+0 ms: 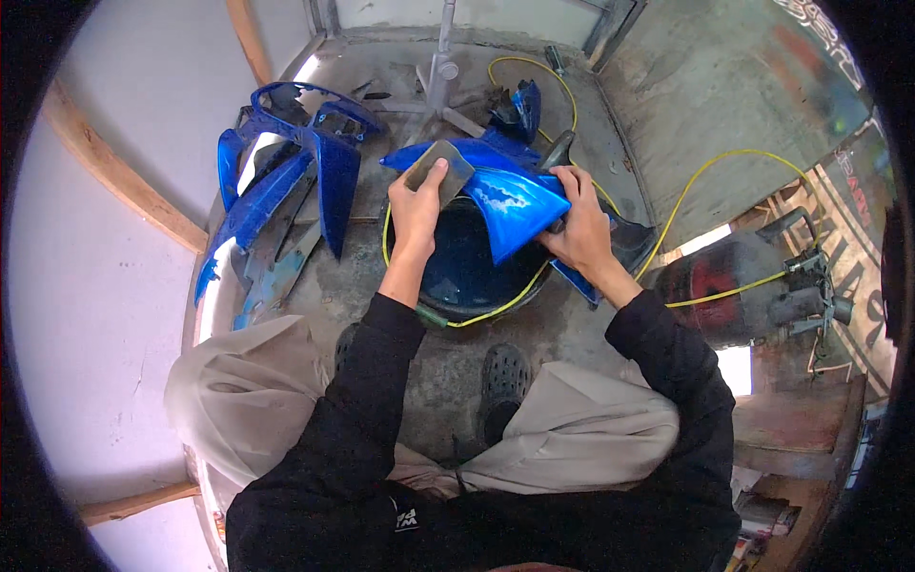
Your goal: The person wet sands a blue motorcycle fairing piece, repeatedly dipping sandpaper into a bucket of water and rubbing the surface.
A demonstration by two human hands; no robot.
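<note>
My left hand (416, 207) is closed on a bent grey-olive sheet that looks like sandpaper (456, 174), its thumb pressed on the face. The sheet meets the left end of a glossy bright blue motorcycle fairing panel (518, 208). My right hand (583, 232) grips that panel by its right end, the fingers partly hidden around it. The panel is held tilted above a round black tub (467, 272) with dark, shiny contents, perhaps water. Behind it, another darker blue panel (496, 148) lies across the tub's far side.
Several blue fairing parts (334, 181) lie on the floor at the left. A yellow hose (496, 318) curves around the tub and runs right to a dark tank-like machine (710, 291). A grey metal stand (440, 86) stands at the back. White panelling (124, 315) borders the left.
</note>
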